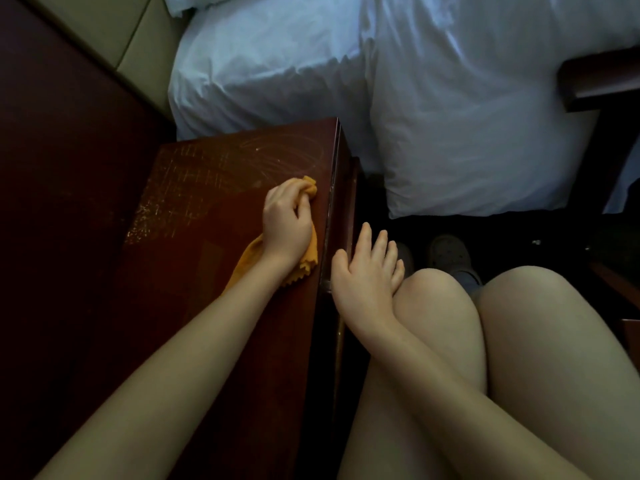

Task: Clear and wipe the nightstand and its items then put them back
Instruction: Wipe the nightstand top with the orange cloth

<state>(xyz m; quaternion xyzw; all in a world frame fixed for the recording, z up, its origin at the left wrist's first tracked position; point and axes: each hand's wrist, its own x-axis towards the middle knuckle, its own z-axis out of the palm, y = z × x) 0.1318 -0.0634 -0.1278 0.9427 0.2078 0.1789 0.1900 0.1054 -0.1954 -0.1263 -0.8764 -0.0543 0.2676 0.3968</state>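
Note:
The dark red-brown nightstand [214, 174] fills the lower left, its top scratched and bare of items. My left hand [285, 221] grips a crumpled orange cloth [304, 258] and holds it down on the top near the right edge. The cloth shows past my fingertips and under my wrist. My right hand [367, 268] hovers with straight, spread fingers beside the nightstand's right edge, just above my left knee, holding nothing.
A bed with white sheets [433, 98] lies beyond the nightstand. A padded beige headboard [131, 39] runs at the upper left. My bare knees [443, 306] are at the lower right, with grey shoes [450, 252] on the dark floor. Dark wooden furniture [602, 77] stands at the right.

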